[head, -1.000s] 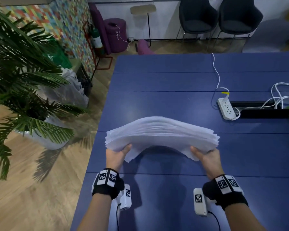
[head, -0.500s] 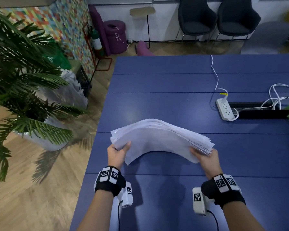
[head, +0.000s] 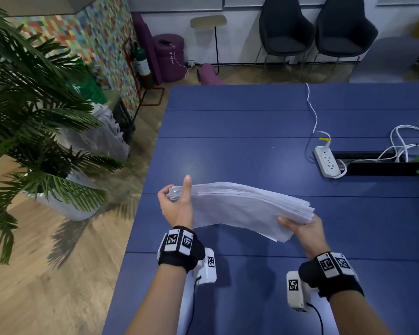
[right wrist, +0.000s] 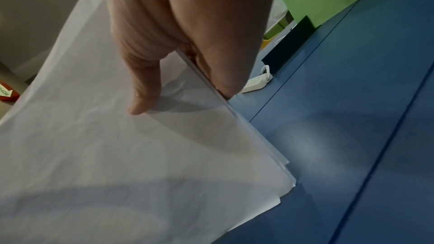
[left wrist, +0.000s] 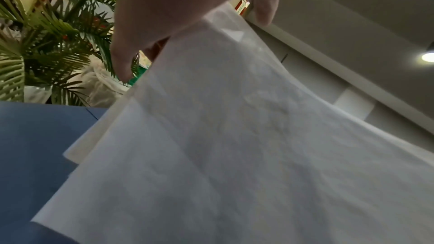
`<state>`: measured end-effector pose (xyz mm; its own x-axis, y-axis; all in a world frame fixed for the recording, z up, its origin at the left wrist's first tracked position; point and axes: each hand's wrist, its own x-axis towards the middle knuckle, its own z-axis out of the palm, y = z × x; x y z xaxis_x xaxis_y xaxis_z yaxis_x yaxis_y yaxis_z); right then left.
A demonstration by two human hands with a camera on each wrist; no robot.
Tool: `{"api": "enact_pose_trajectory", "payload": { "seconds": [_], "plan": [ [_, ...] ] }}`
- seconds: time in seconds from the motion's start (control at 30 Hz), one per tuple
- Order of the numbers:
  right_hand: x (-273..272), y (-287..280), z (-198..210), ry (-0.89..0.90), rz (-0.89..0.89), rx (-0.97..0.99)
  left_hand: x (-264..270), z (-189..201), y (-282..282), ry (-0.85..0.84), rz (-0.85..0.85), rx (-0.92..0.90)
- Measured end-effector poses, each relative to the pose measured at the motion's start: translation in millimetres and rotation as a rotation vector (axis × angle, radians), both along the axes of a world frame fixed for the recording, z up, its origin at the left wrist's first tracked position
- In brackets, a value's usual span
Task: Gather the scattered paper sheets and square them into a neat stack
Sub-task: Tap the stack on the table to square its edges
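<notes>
A thick stack of white paper sheets (head: 240, 206) hangs above the blue table (head: 252, 117), bowed upward in the middle, with its right end lower and nearer. My left hand (head: 177, 195) cups the stack's left end, its fingers curled round the edge and its thumb pointing straight up. My right hand (head: 298, 224) pinches the right end, thumb on the near face and fingers behind. In the left wrist view the paper stack (left wrist: 234, 136) runs between thumb and fingers of the left hand (left wrist: 164, 16). The right wrist view shows the right hand (right wrist: 183, 25) on slightly staggered sheet edges of the paper stack (right wrist: 117, 155).
A white power strip (head: 325, 163) with cords lies right of centre beside a black cable slot (head: 377, 165). White cables (head: 406, 141) loop at the right edge. A potted palm (head: 34, 117) stands on the floor left of the table. Dark chairs (head: 286, 35) line the far wall.
The stack has swung so its left end is higher and farther and its right end nearer. My left hand shifted from under the near edge to the left end, thumb now raised.
</notes>
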<state>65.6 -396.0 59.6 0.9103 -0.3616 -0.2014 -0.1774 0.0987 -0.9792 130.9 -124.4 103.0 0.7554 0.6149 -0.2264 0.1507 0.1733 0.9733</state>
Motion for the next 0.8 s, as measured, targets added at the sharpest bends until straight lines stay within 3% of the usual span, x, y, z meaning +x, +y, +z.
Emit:
{"api": "enact_pose_trajectory", "payload": {
  "seconds": [0.17, 0.33, 0.47, 0.8],
  "plan": [
    [-3.3, -0.2, -0.4, 0.005, 0.018, 0.013, 5.0, -6.2, 11.6, 0.006, 0.011, 0.096],
    [2.9, 2.1, 0.1, 0.033, -0.027, -0.023, -9.1, -4.0, 27.8, -0.213, -0.362, 0.054],
    [2.8, -2.0, 7.9, 0.024, -0.019, -0.029, -19.9, -22.4, 46.6, -0.243, -0.505, 0.074],
    [5.6, -5.9, 32.4, -0.058, -0.041, -0.035, -23.1, -28.6, 48.2, -0.227, -0.534, -0.093]
  ]
}}
